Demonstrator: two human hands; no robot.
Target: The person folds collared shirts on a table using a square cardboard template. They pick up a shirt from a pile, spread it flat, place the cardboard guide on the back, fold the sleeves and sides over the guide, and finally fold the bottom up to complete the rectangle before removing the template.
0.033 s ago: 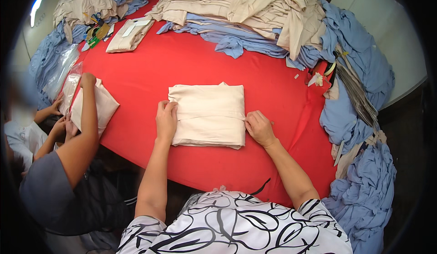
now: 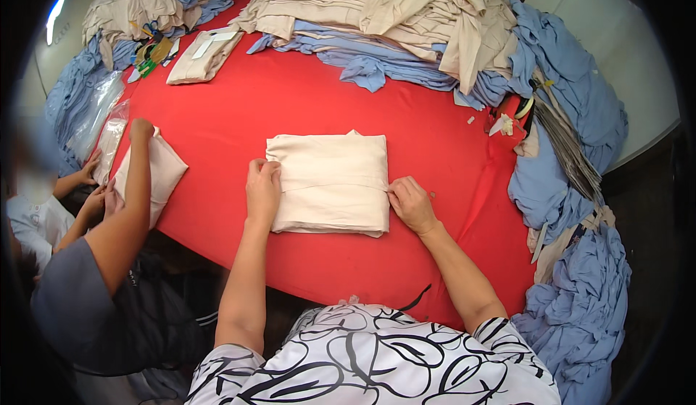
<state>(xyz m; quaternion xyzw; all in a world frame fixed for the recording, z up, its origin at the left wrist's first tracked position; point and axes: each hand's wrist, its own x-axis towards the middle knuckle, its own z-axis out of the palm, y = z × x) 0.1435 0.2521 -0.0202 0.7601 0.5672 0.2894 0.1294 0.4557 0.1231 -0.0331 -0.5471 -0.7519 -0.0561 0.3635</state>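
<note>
A folded beige shirt (image 2: 333, 166) lies as a neat rectangle in front of me, with a seam or fold line running across its middle. At its left edge, my left hand (image 2: 262, 187) pinches the cloth near the upper corner between thumb and fingers. My right hand (image 2: 412, 203) holds the opposite edge, its fingertips closed on the end of the crosswise fold. Both hands rest low against the red-covered table (image 2: 217, 129). The underside of the shirt is hidden.
Stacks of beige shirts (image 2: 406, 6) and blue garments (image 2: 565, 64) line the far and right sides. Another folded beige bundle (image 2: 203, 57) lies at the far left, near scissors (image 2: 151, 28). On my left, co-workers' hands handle a beige garment (image 2: 165, 173) and clear plastic bags (image 2: 112, 137).
</note>
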